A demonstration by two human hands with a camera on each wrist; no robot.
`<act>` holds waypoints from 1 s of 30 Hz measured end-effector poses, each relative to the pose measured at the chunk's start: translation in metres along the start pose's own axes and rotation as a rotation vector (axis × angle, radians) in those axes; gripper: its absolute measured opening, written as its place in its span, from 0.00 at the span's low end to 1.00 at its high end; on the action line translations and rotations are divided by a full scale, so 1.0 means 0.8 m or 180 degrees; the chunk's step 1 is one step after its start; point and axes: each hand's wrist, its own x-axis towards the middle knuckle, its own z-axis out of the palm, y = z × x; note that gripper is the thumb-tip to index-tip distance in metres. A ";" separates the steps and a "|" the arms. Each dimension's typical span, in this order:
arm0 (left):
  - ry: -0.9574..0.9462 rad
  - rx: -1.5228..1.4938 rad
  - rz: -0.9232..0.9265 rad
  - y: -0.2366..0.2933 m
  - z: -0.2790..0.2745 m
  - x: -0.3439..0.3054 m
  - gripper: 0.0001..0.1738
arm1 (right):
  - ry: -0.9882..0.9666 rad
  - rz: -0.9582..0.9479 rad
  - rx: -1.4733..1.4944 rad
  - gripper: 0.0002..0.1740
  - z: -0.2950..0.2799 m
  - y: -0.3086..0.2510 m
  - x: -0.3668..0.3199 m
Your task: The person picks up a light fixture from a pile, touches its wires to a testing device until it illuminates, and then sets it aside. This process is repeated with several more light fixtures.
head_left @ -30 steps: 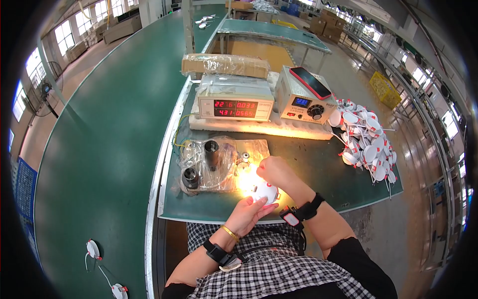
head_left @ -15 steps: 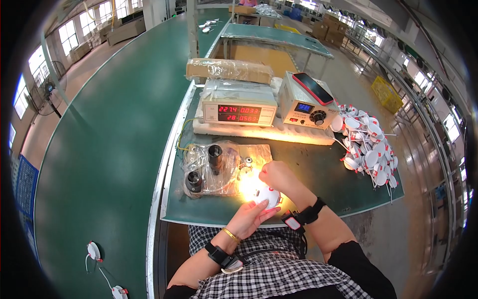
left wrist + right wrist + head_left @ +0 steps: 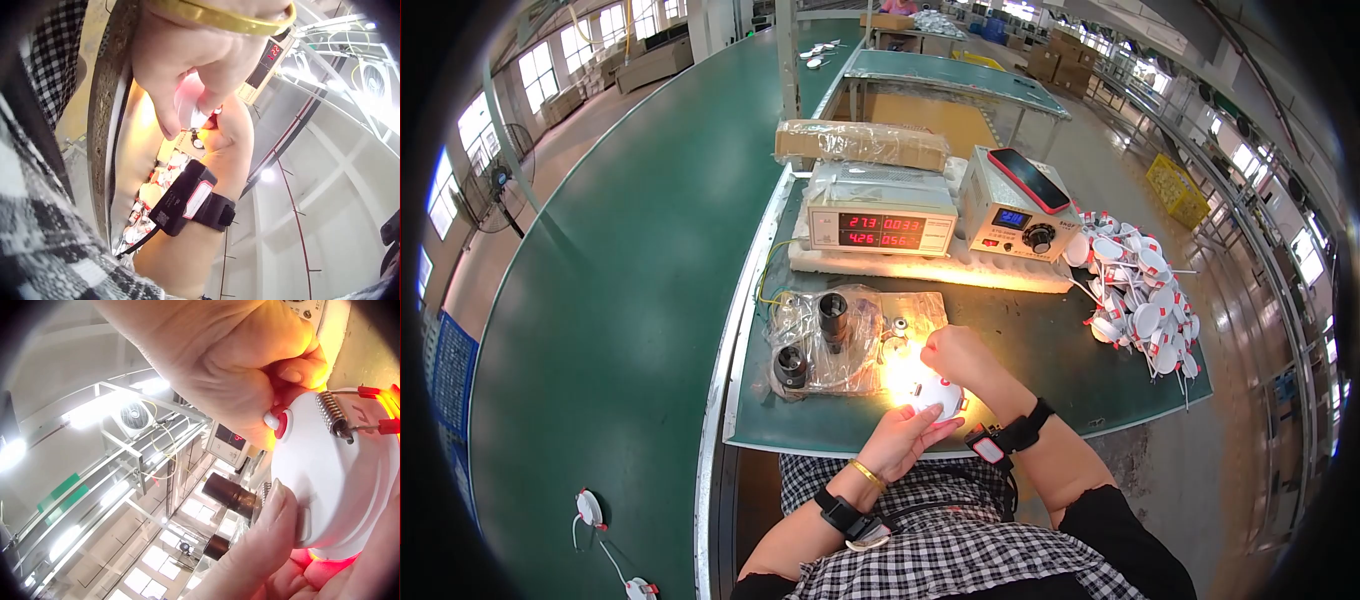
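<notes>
My left hand [image 3: 900,440] holds a round white recessed downlight [image 3: 940,397] by its rim, with the thumb on its back. In the right wrist view, the downlight's housing [image 3: 312,456] shows a coiled spring clip [image 3: 334,415] with red-sleeved ends. A short piece of white cable [image 3: 272,420] leaves a red grommet and runs into my right hand [image 3: 962,355]. The right hand's fingers are curled round this cable; its far end is hidden. Bright light glares beside the downlight, at the wrapped board [image 3: 865,375] with two black cylindrical sockets [image 3: 832,318].
Behind the board stand a meter with red digits [image 3: 880,232] and a dial box [image 3: 1005,225] with a phone [image 3: 1028,180] on it. Downlights lie piled [image 3: 1145,290] at the right. A long green table [image 3: 620,330] runs along the left, with two downlights near its front.
The head view has tilted slightly, so the bench sits a little lower. The meter's red digits differ. Both hands keep their hold on the downlight and its cable, and the glare persists.
</notes>
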 end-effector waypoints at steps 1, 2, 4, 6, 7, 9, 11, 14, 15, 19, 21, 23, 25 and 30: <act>0.0000 0.0001 0.0000 0.000 0.000 0.000 0.21 | 0.0019 0.0006 -0.0008 0.15 0.000 0.000 0.000; 0.0010 -0.0003 0.0003 0.000 0.000 0.000 0.21 | 0.0020 0.0006 -0.0008 0.15 0.000 0.000 0.000; 0.0019 -0.0007 0.0006 0.000 0.000 0.000 0.21 | 0.0041 -0.0025 0.0002 0.15 0.000 0.000 0.000; 0.0031 -0.0006 0.0020 0.001 0.002 -0.001 0.21 | 0.0038 -0.0022 -0.0012 0.14 0.001 0.000 0.000; 0.0030 -0.0005 0.0021 0.000 0.001 0.000 0.21 | 0.0035 -0.0018 -0.0026 0.14 0.002 0.001 0.001; 0.0034 0.0041 0.0012 -0.003 -0.002 0.001 0.21 | 0.0088 -0.0041 -0.0021 0.14 0.006 0.003 0.002; 0.0041 0.0034 0.0023 -0.003 -0.001 0.001 0.21 | 0.0140 -0.0063 -0.0014 0.14 0.006 0.002 0.002; 0.0027 0.0003 0.0025 -0.003 -0.002 0.001 0.22 | 0.0109 -0.0015 0.0010 0.13 0.005 0.001 0.002; 0.0007 -0.0025 0.0017 -0.003 -0.002 0.001 0.22 | 0.0119 -0.0008 0.0016 0.13 0.006 0.001 0.002; -0.0035 -0.0118 -0.0024 -0.002 -0.003 0.001 0.22 | 0.0108 0.0006 0.0043 0.13 0.005 0.000 0.002; -0.0046 -0.0101 -0.0013 -0.001 -0.002 0.000 0.21 | 0.0106 0.0031 0.0055 0.13 0.005 0.000 0.002; -0.0049 0.0036 0.0017 -0.003 -0.004 0.002 0.21 | 0.0104 0.0055 0.0064 0.13 0.004 -0.001 0.001; -0.0050 0.0172 0.0049 -0.005 -0.005 0.002 0.22 | 0.0097 0.0033 0.0048 0.12 0.002 -0.003 0.001; -0.0084 0.0117 0.0004 -0.004 -0.006 0.003 0.22 | 0.0128 -0.0001 0.0055 0.13 0.007 0.002 0.002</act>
